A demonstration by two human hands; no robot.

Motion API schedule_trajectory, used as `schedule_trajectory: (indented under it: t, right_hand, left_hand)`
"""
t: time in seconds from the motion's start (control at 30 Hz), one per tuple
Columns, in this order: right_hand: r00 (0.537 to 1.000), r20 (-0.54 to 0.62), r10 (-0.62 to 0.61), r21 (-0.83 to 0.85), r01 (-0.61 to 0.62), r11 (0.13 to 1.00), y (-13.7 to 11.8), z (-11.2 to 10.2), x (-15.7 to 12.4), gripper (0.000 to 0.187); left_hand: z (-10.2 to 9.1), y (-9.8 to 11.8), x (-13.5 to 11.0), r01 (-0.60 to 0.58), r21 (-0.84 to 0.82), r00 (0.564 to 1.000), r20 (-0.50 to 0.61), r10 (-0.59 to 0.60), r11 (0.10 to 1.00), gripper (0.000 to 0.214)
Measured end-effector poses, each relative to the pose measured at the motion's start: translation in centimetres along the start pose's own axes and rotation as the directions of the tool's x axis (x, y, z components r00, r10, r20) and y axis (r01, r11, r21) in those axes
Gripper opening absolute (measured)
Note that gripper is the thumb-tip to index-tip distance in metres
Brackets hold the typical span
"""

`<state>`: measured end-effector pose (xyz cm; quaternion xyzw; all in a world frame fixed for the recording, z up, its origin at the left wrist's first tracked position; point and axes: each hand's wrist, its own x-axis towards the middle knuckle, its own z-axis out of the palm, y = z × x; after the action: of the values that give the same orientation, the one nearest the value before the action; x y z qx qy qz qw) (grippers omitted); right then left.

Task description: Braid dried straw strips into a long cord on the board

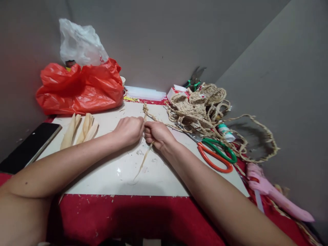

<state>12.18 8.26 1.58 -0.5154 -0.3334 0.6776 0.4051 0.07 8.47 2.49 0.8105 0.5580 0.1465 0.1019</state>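
Observation:
Over the middle of a white board [102,179], my two hands meet with their fingers closed. My left hand [130,130] grips a twisted cord of dry plant fibre [145,108], whose knotted end sticks up beyond the fists. Pressed against it, my right hand [158,134] is closed on the same cord. A thin loose strand [143,161] hangs from under my right hand onto the board. From the far side of the hands, the cord runs right towards a pile of braided rope [197,109]. The fingertips are mostly hidden.
Dry husk strips [87,128] and a phone [30,145] lie left. A red plastic bag [84,89] stands behind. To the right are scissors [216,153] with green and orange handles, a pink glue gun [276,196], a green-and-white roll [226,132] and green-handled pliers [195,80]. Grey walls enclose the table.

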Motion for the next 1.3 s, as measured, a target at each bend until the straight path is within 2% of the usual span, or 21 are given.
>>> schedule_trajectory:
  t: [0.13,0.3,0.37,0.43,0.47,0.5,0.53,0.6,0.63,0.67,0.73,0.83,0.9,0.97,1.07,1.13,1.23,1.27,1.3]
  right_hand:
    - [0.997,0.068,0.034,0.11,-0.041,0.993,0.3,-0.4,0.4,0.036]
    - [0.993,0.105,0.057,0.189,-0.076,0.979,0.1,-1.5,1.2,0.027]
    - [0.986,0.153,0.072,0.212,-0.104,0.972,-0.2,-1.8,1.3,0.025]
    - [0.973,0.204,0.111,0.213,-0.155,0.965,-0.6,-1.9,1.1,0.022]
    - [0.965,0.226,0.131,0.209,-0.179,0.961,-0.8,-1.9,1.0,0.021]
    - [0.958,0.245,0.145,0.202,-0.197,0.959,-1.0,-1.8,0.9,0.019]
    - [0.954,0.26,0.152,0.196,-0.206,0.959,-1.0,-1.8,0.9,0.018]
    - [0.944,0.291,0.156,0.174,-0.213,0.962,-1.1,-1.7,0.9,0.019]
    - [0.936,0.314,0.159,0.156,-0.216,0.964,-1.1,-1.7,1.0,0.02]
    - [0.929,0.332,0.165,0.135,-0.22,0.966,-1.1,-1.7,1.1,0.02]
    - [0.918,0.351,0.185,0.088,-0.229,0.97,-1.1,-2.0,1.3,0.018]
    - [0.903,0.383,0.195,0.005,-0.212,0.977,-1.4,-2.6,1.1,0.015]
    - [0.898,0.407,0.166,-0.098,-0.138,0.986,-1.8,-3.0,0.6,0.014]
    - [0.903,0.409,0.133,-0.208,-0.05,0.977,-2.1,-3.3,0.0,0.015]
    - [0.921,0.379,0.085,-0.309,0.04,0.95,-2.6,-3.4,-0.7,0.017]
    - [0.942,0.337,0.009,-0.45,0.152,0.88,-2.7,-3.3,-0.9,0.018]
    - [0.941,0.306,-0.145,-0.713,0.327,0.621,-2.6,-3.0,-0.9,0.021]
    - [0.934,0.306,-0.181,-0.753,0.355,0.554,-2.5,-3.0,-0.8,0.022]
    - [0.927,0.318,-0.197,-0.763,0.373,0.527,-2.4,-3.0,-0.6,0.023]
  left_hand:
    - [0.2,1.8,-1.4,-0.002,0.026,0.997,0.081,0.0,1.0,0.023]
    - [-1.2,2.4,-1.9,-0.136,-0.134,0.983,0.107,0.151,0.982,0.022]
    - [-1.9,1.8,-1.2,-0.15,-0.232,0.989,-0.029,0.148,0.961,0.024]
    - [-2.1,0.9,-0.2,-0.108,-0.363,0.977,-0.213,0.031,0.925,0.022]
    - [-1.9,0.4,0.3,-0.073,-0.447,0.967,-0.252,-0.047,0.891,0.02]
    - [-1.5,0.0,0.7,-0.014,-0.561,0.975,-0.193,-0.114,0.828,0.018]
    - [-1.0,-0.4,1.1,0.076,-0.665,0.98,-0.086,-0.177,0.743,0.017]
    - [0.3,-0.8,1.5,0.22,-0.823,0.975,0.175,-0.135,0.524,0.019]
    - [0.9,-0.8,1.5,0.264,-0.865,0.964,0.246,-0.1,0.426,0.019]
    - [1.3,-0.8,1.5,0.293,-0.879,0.956,0.281,-0.086,0.378,0.019]
    - [1.7,-0.7,1.3,0.276,-0.868,0.96,0.266,-0.085,0.412,0.019]
    - [1.0,-0.7,1.1,0.176,-0.781,0.984,0.159,-0.081,0.599,0.019]
    - [0.4,-0.9,1.2,0.133,-0.72,0.99,0.126,-0.06,0.681,0.019]
    - [0.1,-1.1,1.5,0.103,-0.703,0.992,0.125,-0.02,0.703,0.021]
    - [0.4,-1.4,1.8,0.148,-0.741,0.982,0.191,-0.006,0.655,0.022]
    - [0.6,-1.4,1.9,0.248,-0.769,0.954,0.301,-0.01,0.589,0.022]
    - [0.5,-1.2,1.4,0.359,-0.796,0.903,0.428,0.033,0.487,0.022]
    - [0.4,-1.0,1.2,0.384,-0.8,0.893,0.448,0.034,0.462,0.022]
    - [0.2,-0.9,1.0,0.41,-0.795,0.88,0.473,0.034,0.448,0.023]
